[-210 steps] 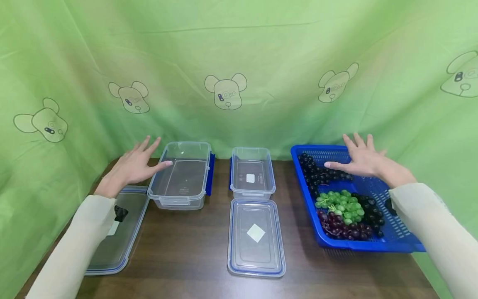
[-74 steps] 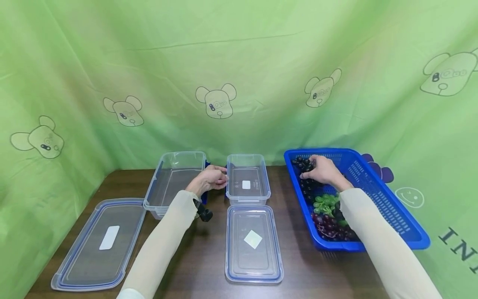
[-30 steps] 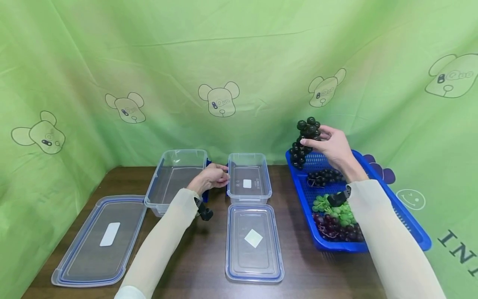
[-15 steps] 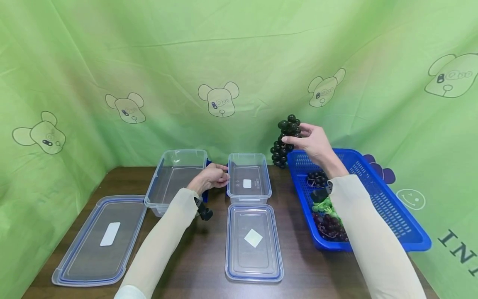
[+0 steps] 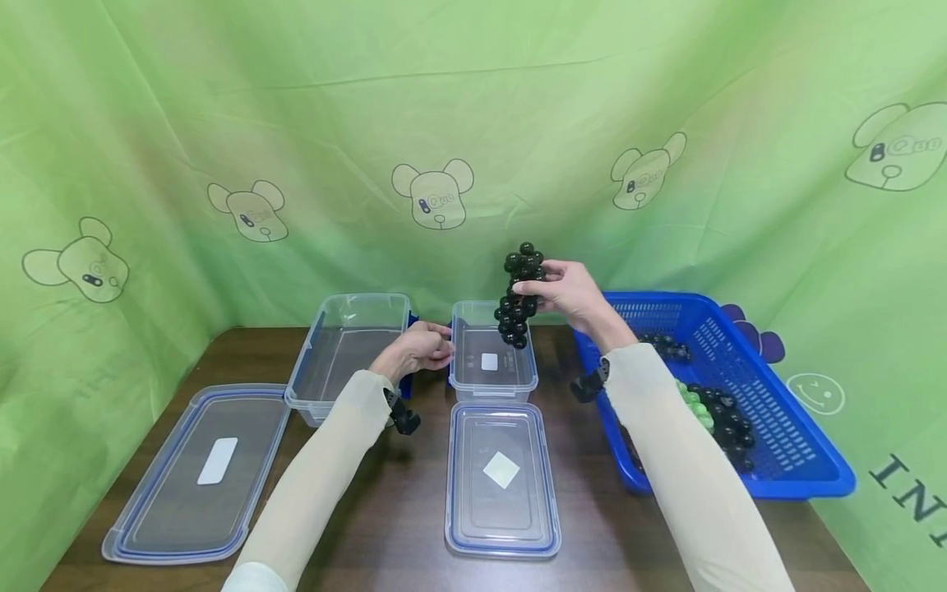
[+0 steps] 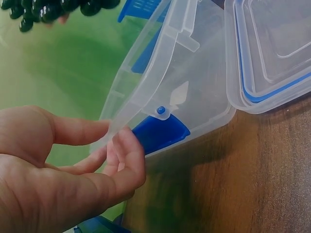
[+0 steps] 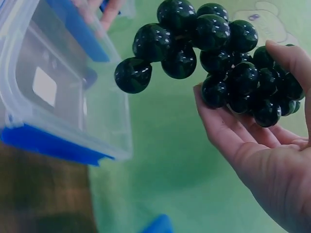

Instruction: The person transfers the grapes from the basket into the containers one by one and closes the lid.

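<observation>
My right hand (image 5: 575,298) holds a bunch of black grapes (image 5: 521,288) between thumb and fingers. The bunch hangs over the back right of the small clear food container (image 5: 492,388). In the right wrist view the round, shiny grapes (image 7: 243,77) lie across my fingers, and the container (image 7: 104,128) is to their left. My left hand (image 5: 420,349) grips the small container's left rim. The left wrist view shows thumb and curled fingers at that rim, beside a blue side latch (image 6: 163,133).
The blue basket (image 5: 795,493) on the right contains more black grapes (image 5: 728,423) and green grapes (image 5: 695,404). A larger clear container (image 5: 344,362) stands left, with its lid (image 5: 177,501) nearby. The smaller lid (image 5: 503,514) lies in front of the small container. A green curtain (image 5: 518,99) hangs behind.
My right hand has lifted the black grape bunch from the basket and carried it left over the small container. My left hand went from open above the table to gripping that container's rim.
</observation>
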Available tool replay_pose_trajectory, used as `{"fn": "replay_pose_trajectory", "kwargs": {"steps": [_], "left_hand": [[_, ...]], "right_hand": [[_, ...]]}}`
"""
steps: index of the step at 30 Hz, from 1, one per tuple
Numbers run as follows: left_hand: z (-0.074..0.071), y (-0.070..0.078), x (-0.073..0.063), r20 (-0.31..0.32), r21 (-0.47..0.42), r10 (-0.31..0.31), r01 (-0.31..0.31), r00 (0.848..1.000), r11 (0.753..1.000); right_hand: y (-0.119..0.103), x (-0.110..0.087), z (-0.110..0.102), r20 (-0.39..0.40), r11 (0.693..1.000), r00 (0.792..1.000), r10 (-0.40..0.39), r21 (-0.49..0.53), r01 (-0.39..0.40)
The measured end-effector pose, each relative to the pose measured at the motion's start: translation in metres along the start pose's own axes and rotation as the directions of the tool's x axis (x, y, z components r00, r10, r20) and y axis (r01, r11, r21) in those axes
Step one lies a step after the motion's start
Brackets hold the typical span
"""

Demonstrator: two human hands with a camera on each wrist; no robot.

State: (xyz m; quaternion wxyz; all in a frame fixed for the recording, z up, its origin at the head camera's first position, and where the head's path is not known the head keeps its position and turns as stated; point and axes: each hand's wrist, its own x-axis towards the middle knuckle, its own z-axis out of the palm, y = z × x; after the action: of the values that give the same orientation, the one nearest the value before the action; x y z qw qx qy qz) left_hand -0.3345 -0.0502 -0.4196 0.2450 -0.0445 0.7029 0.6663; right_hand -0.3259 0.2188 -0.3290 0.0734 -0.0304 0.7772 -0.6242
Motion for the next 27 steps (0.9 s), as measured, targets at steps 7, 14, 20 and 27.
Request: {"fn": "replay_pose_trajectory", "kwargs": {"steps": [7,14,20,27], "left_hand": [[-0.002,0.002,-0.001,-0.004,0.005,-0.001,0.001,1.000,1.000],[-0.001,0.002,0.000,0.005,-0.003,-0.010,0.010,1.000,1.000],[0.000,0.003,0.001,0.000,0.003,0.002,-0.002,1.000,1.000],[-0.001,0.002,0.002,0.005,0.001,0.000,0.000,1.000,1.000]], "right_hand": [[0.019,0.019,0.028,0.069,0.993,0.992,0.103,0.042,-0.106],[0.042,0.031,0.050,0.087,0.974,0.970,0.225,0.016,-0.227],[0.060,0.037,0.066,0.082,0.959,0.956,0.282,-0.030,-0.280],[0.070,0.038,0.077,0.066,0.936,0.936,0.346,-0.086,-0.341]]}}
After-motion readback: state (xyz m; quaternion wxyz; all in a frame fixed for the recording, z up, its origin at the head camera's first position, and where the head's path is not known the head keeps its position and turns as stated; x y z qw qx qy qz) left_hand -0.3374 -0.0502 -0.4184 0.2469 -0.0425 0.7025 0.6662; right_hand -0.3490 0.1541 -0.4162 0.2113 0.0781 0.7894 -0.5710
